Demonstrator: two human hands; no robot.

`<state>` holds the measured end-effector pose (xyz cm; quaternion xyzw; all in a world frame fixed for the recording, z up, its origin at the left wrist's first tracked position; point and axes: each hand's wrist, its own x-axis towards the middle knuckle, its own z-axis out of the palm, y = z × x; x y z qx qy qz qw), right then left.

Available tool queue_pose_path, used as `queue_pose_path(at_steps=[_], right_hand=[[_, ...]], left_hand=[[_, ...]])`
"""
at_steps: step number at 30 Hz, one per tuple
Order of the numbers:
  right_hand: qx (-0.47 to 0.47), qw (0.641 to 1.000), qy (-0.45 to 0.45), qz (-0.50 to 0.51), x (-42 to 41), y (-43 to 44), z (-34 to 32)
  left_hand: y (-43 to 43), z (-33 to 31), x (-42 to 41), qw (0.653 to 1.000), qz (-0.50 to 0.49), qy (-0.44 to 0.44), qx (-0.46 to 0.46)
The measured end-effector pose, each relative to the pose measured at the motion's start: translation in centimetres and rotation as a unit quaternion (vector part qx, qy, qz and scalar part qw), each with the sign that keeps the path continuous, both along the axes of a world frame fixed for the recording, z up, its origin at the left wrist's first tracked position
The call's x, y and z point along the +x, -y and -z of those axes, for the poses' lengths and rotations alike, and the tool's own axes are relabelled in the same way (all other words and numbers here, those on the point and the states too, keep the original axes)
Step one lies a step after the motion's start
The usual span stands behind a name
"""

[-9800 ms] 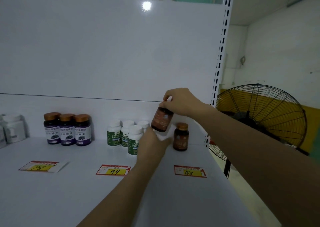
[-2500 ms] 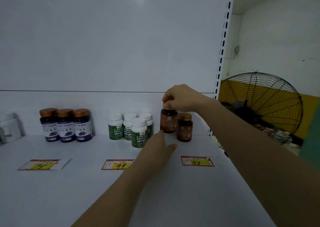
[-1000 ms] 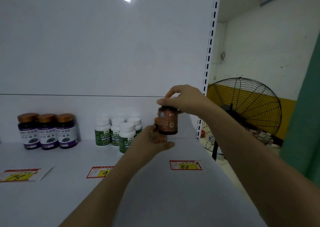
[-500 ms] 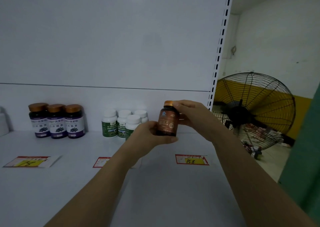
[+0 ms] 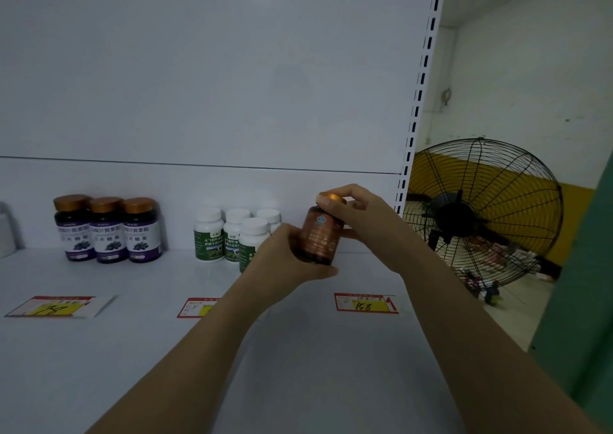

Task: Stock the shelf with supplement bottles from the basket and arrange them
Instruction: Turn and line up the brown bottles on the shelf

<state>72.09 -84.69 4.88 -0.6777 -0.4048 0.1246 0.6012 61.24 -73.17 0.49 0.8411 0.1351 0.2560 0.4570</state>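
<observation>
A bare stretch of white shelf (image 5: 298, 384) fills the foreground as 2 forearms reach in over it. Further in, 3 red-and-yellow price tags lie flat on the deck: one at left (image 5: 49, 306), a middle one (image 5: 199, 307) half covered by the left forearm, and one marked 158 (image 5: 365, 302) at right.

Just above and behind the 158 tag, both hands hold 1 brown bottle (image 5: 320, 238) upright and clear of the shelf. The left hand (image 5: 288, 261) wraps its fingers round the lower body and supports the base. The right hand (image 5: 365, 218) pinches the orange cap (image 5: 331, 198) from above, with the thumb against the bottle's side. The label faces the camera, which suggests it is being squared up before going down in the slot its tag marks. The hands hide that spot.

At the rear, 4 white-capped bottles with green labels (image 5: 212, 234) stand bunched behind the middle tag, 3 in a row and 1 in front. To their left, 3 dark bottles with purple labels (image 5: 107, 228) stand touching, labels forward. Each kind is grouped by its own tag. Every cap is on and the walls are opaque, so no contents show. A white container (image 5: 5, 231) is cut off at the far left edge.

Beyond the slotted upright (image 5: 421, 101), a floor fan (image 5: 481, 214) stands against a yellow-and-white wall. The basket is out of view.
</observation>
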Motion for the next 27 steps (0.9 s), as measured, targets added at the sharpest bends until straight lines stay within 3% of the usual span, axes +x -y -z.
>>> queue_pose_path(at_steps=[5, 8, 11, 17, 25, 27], right_hand=[[0.065, 0.995, -0.057, -0.042, 0.2, 0.4, -0.4], [0.074, 0.99, -0.079, -0.09, 0.3, 0.7, -0.4], [0.052, 0.992, -0.065, -0.095, -0.1, 0.6, -0.2], [0.041, 0.999, 0.01, -0.003, -0.1, 0.4, 0.0], [0.108, 0.989, -0.068, -0.073, 0.2, 1.1, -0.5], [0.111, 0.987, -0.078, -0.086, 0.1, 1.1, -0.5]], left_hand=[[-0.6, -0.1, -0.1, 0.995, 0.091, -0.027, -0.044], [-0.3, 0.0, -0.4, 0.978, 0.161, -0.035, -0.131], [-0.3, 0.2, -0.2, 0.987, 0.133, -0.036, -0.078], [-0.3, 0.3, 0.3, 0.999, 0.04, -0.033, 0.0], [0.6, -0.3, -0.5, 0.963, 0.196, -0.058, -0.173], [0.9, -0.3, -0.5, 0.968, 0.187, -0.054, -0.157]])
